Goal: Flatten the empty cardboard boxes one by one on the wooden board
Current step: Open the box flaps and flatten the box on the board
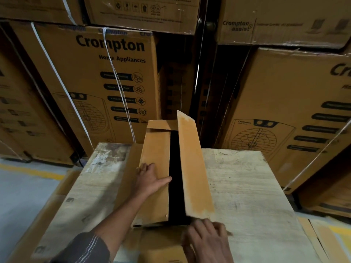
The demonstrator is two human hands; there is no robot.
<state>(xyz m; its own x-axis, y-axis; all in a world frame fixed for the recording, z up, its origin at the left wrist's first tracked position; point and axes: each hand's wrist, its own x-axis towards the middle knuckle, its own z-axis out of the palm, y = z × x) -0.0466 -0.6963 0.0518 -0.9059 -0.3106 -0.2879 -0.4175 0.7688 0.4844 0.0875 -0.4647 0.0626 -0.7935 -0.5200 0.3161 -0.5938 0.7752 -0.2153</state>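
Observation:
A long narrow brown cardboard box (155, 160) stands on the pale wooden board (243, 186), running away from me. Its top is partly open: a dark gap shows between the left flap and the raised right flap (193, 168). My left hand (152, 179) lies flat on the left flap, fingers spread, thumb at the gap's edge. My right hand (207, 238) is at the box's near end, fingers curled on the near corner under the right flap; it is blurred. Another piece of cardboard (161, 251) lies at the board's near edge.
Tall stacks of strapped Crompton appliance cartons (106, 76) wall off the far side, with more at the right (296, 114). Flat cardboard (62, 183) pokes out beneath the board on the left. Grey floor with a yellow line (28, 171) lies to the left.

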